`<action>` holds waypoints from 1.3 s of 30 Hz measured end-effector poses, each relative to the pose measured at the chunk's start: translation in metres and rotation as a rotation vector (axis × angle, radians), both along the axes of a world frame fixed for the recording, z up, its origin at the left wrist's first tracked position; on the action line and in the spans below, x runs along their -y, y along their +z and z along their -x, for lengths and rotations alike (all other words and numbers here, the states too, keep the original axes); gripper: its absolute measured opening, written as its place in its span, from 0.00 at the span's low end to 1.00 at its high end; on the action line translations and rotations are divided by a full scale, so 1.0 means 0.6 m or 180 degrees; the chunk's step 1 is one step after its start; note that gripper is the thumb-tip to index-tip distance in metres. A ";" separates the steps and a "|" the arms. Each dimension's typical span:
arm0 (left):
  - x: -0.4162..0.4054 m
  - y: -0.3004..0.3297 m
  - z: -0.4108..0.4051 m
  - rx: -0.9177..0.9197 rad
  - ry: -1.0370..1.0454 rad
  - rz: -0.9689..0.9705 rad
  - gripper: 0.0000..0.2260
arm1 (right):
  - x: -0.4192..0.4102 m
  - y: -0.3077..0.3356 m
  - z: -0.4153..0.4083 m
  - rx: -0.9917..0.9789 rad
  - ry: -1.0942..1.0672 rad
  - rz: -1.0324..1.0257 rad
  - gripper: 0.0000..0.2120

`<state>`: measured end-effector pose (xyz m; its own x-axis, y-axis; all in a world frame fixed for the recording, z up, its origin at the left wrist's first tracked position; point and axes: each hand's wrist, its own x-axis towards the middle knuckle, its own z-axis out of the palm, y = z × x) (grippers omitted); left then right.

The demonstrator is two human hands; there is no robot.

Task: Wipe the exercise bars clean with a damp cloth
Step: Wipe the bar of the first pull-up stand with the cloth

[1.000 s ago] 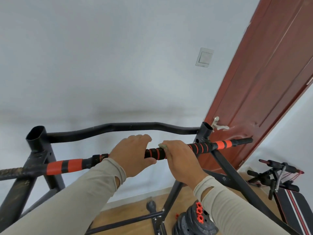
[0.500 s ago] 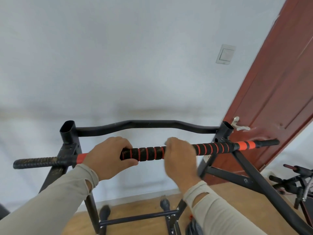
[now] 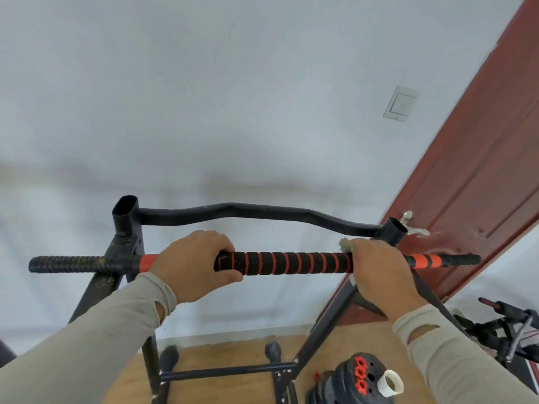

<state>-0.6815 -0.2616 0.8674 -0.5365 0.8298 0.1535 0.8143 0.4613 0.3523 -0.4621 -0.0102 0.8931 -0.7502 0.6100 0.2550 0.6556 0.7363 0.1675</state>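
A black pull-up bar point(image 3: 288, 263) with red-striped foam grip runs across the frame on a black stand. My left hand point(image 3: 194, 263) grips the bar left of the middle. Near the bar's right end, my right hand point(image 3: 379, 272) is wrapped over it, holding a small greyish cloth point(image 3: 346, 245) against the foam; only a scrap of the cloth peeks out above the fingers. A second, curved black bar point(image 3: 248, 212) sits behind, untouched.
A white wall is close behind the stand, a red-brown door point(image 3: 481, 176) at the right with a light switch point(image 3: 402, 103). Below lie black weight plates point(image 3: 350, 383) with red fittings on the wooden floor, and other exercise gear point(image 3: 507, 325) at the far right.
My right hand slid with the cloth along the foam grip to the right, from the bar's middle to near its right post. My left hand kept its grip on the left.
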 end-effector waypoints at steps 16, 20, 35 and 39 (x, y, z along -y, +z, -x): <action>0.003 -0.002 0.004 0.0016 -0.0027 -0.0091 0.16 | 0.092 -0.043 0.059 -0.0582 0.1520 0.0135 0.22; 0.003 -0.002 0.004 -0.0028 -0.0014 -0.0071 0.16 | -0.003 0.003 -0.005 0.0267 0.0132 -0.0025 0.24; 0.002 0.000 0.003 -0.0060 -0.0007 -0.0064 0.15 | 0.099 -0.034 0.088 -0.0247 0.1346 0.0170 0.18; 0.003 0.000 0.001 -0.0074 0.0004 -0.0026 0.15 | -0.057 0.004 -0.018 0.0198 0.0056 0.0014 0.16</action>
